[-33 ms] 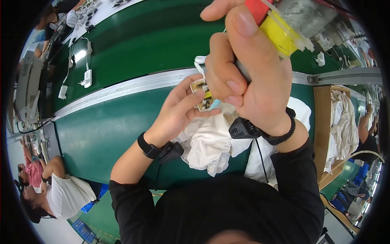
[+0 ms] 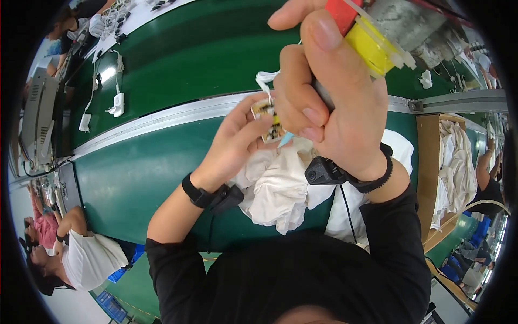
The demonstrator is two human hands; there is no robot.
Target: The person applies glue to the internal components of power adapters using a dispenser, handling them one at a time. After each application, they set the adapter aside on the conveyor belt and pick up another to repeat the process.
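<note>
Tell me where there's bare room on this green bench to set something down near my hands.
The green surface left of the left hand, below the metal rail, is bare. The upper belt is open between the white adapters and the right hand. It is crowded under both hands, where white cloth lies.

The yellow and red plastic tool (image 2: 367, 40) looks smooth and slightly glossy. Just below it, the small circuit board (image 2: 268, 121) has a dull tan face. Below that lies soft, matt, crumpled white cloth (image 2: 275, 189). The green belt surface (image 2: 178, 54) around the cloth has a smooth sheen, edged by a brushed metal rail (image 2: 162, 116).
</note>
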